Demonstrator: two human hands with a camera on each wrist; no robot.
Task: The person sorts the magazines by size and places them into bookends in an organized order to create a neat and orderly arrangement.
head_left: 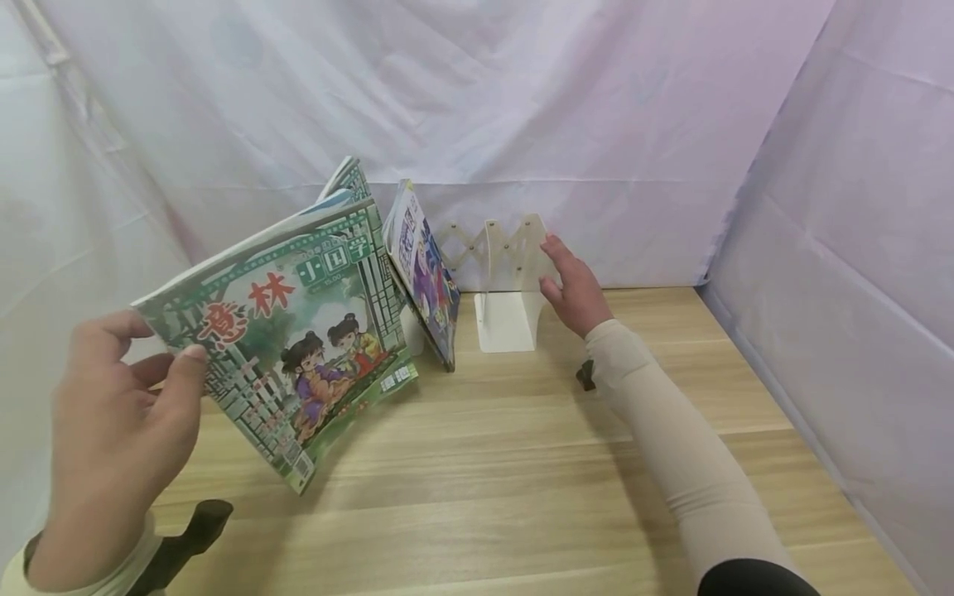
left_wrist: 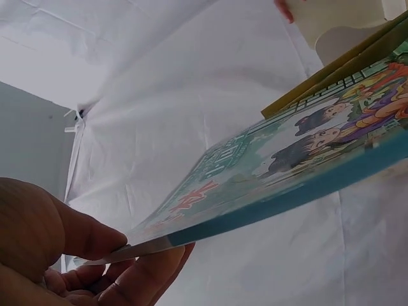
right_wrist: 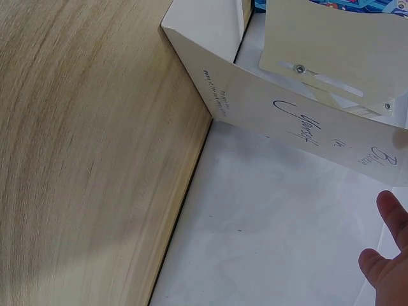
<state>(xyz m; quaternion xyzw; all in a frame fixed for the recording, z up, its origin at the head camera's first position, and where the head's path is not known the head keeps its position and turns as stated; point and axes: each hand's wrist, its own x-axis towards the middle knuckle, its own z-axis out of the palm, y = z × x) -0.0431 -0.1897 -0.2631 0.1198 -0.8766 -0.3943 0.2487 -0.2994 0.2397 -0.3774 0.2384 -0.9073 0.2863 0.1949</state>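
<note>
My left hand (head_left: 122, 422) pinches the left edge of a green children's magazine (head_left: 298, 331), thumb on the front cover and fingers behind. This magazine is raised and tilted; in the left wrist view its cover (left_wrist: 306, 134) shows edge-on above the thumb. More magazines (head_left: 350, 175) show behind its top edge, partly hidden. A purple-and-blue magazine (head_left: 425, 265) leans beside the white extendable bookend (head_left: 505, 323). My right hand (head_left: 577, 290) is at the bookend's right end panel (right_wrist: 306, 121), fingers extended; whether the fingertips touch it I cannot tell.
The bookend's folding lattice (head_left: 458, 248) runs along the back of the wooden table (head_left: 477, 497). White cloth (head_left: 484, 99) hangs behind and at both sides. A small dark object (head_left: 586, 375) lies by the right wrist.
</note>
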